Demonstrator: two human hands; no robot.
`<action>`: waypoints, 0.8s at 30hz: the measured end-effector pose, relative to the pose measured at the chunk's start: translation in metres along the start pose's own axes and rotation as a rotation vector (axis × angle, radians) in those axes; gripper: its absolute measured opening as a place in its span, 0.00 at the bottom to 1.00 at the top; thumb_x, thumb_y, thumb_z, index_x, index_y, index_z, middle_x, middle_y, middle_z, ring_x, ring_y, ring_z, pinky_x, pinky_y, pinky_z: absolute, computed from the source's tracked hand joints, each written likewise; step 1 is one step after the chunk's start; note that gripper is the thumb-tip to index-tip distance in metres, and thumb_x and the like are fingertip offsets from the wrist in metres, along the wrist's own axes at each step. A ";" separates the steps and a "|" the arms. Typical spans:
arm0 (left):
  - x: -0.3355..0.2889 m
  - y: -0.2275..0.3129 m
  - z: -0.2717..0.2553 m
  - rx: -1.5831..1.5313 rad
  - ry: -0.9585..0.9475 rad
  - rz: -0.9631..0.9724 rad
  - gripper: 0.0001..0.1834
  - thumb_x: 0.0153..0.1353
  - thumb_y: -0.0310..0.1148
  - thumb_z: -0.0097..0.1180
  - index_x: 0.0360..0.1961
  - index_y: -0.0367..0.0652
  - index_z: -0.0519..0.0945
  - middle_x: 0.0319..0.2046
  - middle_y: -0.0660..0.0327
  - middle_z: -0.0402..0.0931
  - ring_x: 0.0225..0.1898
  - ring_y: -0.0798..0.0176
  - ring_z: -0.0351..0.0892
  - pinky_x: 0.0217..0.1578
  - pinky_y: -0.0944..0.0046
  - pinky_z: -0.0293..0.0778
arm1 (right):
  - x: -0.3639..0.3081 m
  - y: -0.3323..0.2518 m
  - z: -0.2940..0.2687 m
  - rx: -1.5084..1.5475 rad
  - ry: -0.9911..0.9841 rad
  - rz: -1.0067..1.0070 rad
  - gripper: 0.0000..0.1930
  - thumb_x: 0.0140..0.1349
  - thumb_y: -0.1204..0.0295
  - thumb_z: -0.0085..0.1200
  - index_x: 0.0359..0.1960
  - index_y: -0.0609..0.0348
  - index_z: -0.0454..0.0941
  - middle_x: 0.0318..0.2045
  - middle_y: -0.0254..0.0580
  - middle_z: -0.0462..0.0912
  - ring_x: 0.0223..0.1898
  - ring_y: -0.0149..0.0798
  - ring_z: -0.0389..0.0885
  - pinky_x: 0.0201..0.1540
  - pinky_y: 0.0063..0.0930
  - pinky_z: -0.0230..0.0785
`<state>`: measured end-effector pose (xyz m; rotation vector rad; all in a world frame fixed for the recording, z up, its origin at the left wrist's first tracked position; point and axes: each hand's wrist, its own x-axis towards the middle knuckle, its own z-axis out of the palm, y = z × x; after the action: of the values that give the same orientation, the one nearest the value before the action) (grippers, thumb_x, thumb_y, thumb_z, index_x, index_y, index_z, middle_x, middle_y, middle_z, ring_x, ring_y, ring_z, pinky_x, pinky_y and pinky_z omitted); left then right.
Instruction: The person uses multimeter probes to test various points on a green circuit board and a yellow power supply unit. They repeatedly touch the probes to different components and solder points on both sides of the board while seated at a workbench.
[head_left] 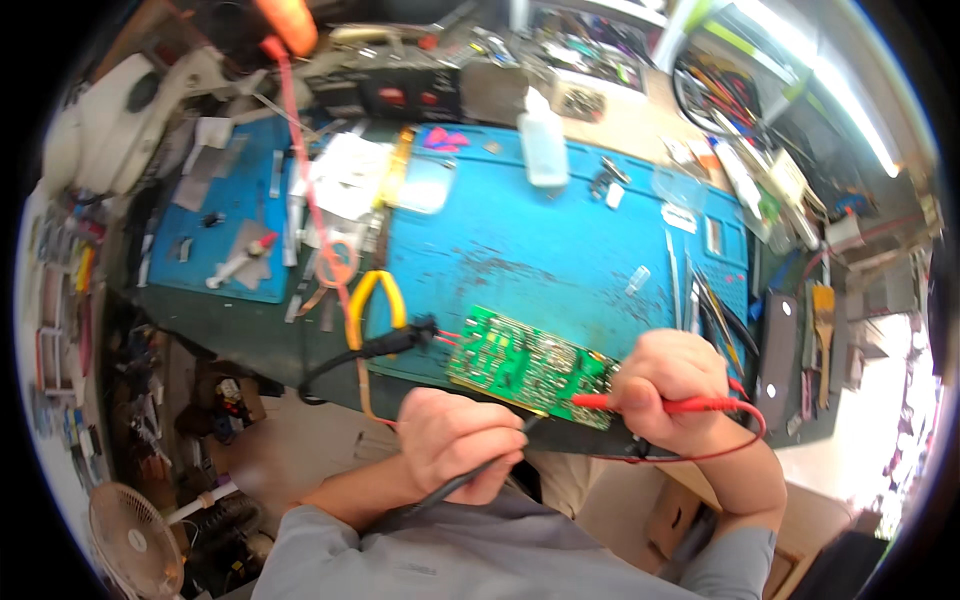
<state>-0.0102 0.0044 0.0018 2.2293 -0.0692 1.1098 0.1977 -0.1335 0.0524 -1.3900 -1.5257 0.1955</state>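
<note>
A long green circuit board (515,362) with its soldered side up lies at the near edge of the blue mat (470,240). My right hand (668,382) is closed around a red test probe (590,401), whose front end is over the board's right part. Its red lead loops back past my wrist. My left hand (455,440) grips a black test probe (462,480) just in front of the board's near edge; where its tip rests is hard to make out. A black plug and cable (385,345) sit at the board's left end, with thin red wires between them.
Yellow-handled pliers (375,295) lie left of the board. Behind stands a white squeeze bottle (542,145). Tweezers and thin tools (715,315) lie to the right, beside a brush (822,310). A pink cord (305,180) hangs down at left. A fan (135,540) stands lower left.
</note>
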 end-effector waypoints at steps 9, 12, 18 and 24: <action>-0.002 0.008 0.002 0.072 0.086 -0.028 0.12 0.52 0.27 0.66 0.38 0.50 0.83 0.35 0.70 0.82 0.30 0.68 0.79 0.34 0.68 0.67 | -0.007 -0.001 0.004 -0.044 0.026 -0.036 0.09 0.55 0.80 0.57 0.19 0.57 0.73 0.15 0.36 0.76 0.14 0.35 0.73 0.17 0.27 0.64; -0.002 0.008 0.002 0.073 0.085 -0.031 0.11 0.52 0.27 0.66 0.38 0.50 0.83 0.35 0.71 0.82 0.30 0.68 0.78 0.34 0.68 0.67 | -0.003 -0.003 0.002 -0.043 0.004 -0.047 0.10 0.55 0.80 0.57 0.18 0.57 0.72 0.15 0.36 0.77 0.14 0.35 0.74 0.17 0.27 0.64; -0.004 0.007 0.003 0.077 0.084 -0.031 0.11 0.52 0.27 0.66 0.38 0.50 0.83 0.36 0.71 0.82 0.30 0.68 0.78 0.34 0.68 0.67 | -0.003 -0.003 0.001 -0.031 -0.008 -0.045 0.09 0.55 0.80 0.57 0.18 0.57 0.73 0.16 0.36 0.77 0.15 0.36 0.75 0.18 0.27 0.66; -0.004 0.008 0.002 0.068 0.071 -0.030 0.11 0.52 0.27 0.66 0.38 0.50 0.83 0.36 0.70 0.83 0.31 0.67 0.78 0.34 0.67 0.67 | -0.006 -0.002 0.002 -0.068 0.004 -0.054 0.12 0.63 0.73 0.55 0.20 0.54 0.74 0.16 0.34 0.78 0.15 0.35 0.74 0.19 0.28 0.65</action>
<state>-0.0138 -0.0038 0.0019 2.2408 0.0312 1.1897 0.1935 -0.1381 0.0495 -1.3993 -1.5773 0.1084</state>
